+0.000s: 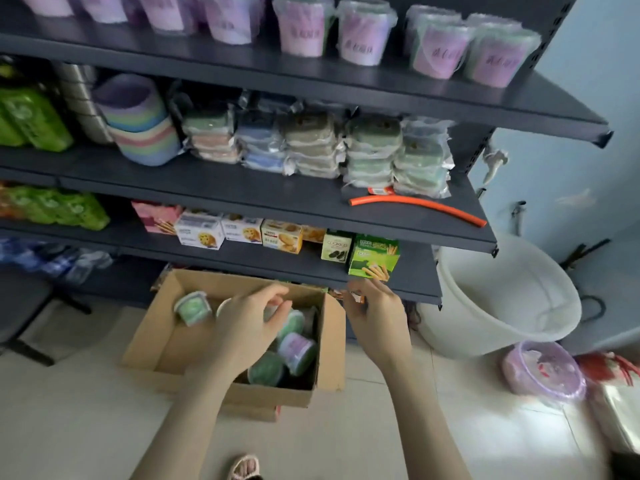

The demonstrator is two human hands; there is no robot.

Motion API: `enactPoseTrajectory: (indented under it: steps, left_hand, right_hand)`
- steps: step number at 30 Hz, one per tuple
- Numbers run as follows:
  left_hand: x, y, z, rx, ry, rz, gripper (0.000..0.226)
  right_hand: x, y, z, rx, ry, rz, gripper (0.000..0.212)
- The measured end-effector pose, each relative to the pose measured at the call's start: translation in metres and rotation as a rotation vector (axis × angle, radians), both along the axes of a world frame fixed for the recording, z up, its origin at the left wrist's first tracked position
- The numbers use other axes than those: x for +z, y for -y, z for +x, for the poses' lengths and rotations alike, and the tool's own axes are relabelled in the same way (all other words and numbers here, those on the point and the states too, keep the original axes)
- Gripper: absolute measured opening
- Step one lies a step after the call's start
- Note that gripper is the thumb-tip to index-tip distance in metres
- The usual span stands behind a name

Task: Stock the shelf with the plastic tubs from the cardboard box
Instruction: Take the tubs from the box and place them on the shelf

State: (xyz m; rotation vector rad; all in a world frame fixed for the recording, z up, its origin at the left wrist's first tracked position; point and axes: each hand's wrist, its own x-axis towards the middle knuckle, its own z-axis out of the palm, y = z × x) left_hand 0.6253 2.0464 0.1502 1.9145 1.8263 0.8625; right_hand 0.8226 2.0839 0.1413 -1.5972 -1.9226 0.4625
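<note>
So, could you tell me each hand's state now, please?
Left hand: curled over round green and purple plastic tubs in brown cardboard box; grip cannot be told.
Right hand: open, holding nothing.

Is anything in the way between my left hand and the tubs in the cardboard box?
Nothing visible does. The cardboard box is open on top, and your left hand hangs directly above the plastic tubs with no lid or flap between. Your right hand is by the box's right flap, not over them.

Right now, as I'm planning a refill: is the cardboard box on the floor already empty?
No, several green and purple plastic tubs lie inside the cardboard box.
</note>
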Motion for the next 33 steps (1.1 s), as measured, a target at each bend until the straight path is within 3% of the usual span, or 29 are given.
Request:
enactPoseTrajectory:
  steps: [6, 9, 13, 20, 27, 33]
  left_hand:
    - [-0.031, 0.026, -0.102, 0.048, 0.088, -0.081, 0.021]
    - [-0.056, 0.04, -0.165, 0.066, 0.098, -0.177, 0.021]
    - [-0.091, 0.04, -0.237, 0.109, 0.093, -0.299, 0.023]
    - [-0.143, -0.017, -0.293, 0.129, 0.166, -0.428, 0.024]
    - [-0.255, -0.094, -0.319, 0.309, 0.325, -0.674, 0.026]
    - [-0.371, -0.144, -0.331, 0.391, 0.337, -0.842, 0.04]
  right_hand:
    - [-0.026, 0.012, -0.112, 0.074, 0.094, -0.112, 0.032]
    - [-0.056, 0.018, -0.177, 0.059, 0.125, -0.198, 0.021]
    - [-0.089, 0.015, -0.245, 0.079, 0.118, -0.386, 0.024]
    - [-0.14, -0.037, -0.31, 0.001, 0.054, -0.486, 0.026]
    - [-0.255, -0.106, -0.339, -0.1, -0.004, -0.617, 0.026]
    - [-0.375, -0.147, -0.366, -0.179, -0.048, -0.747, 0.043]
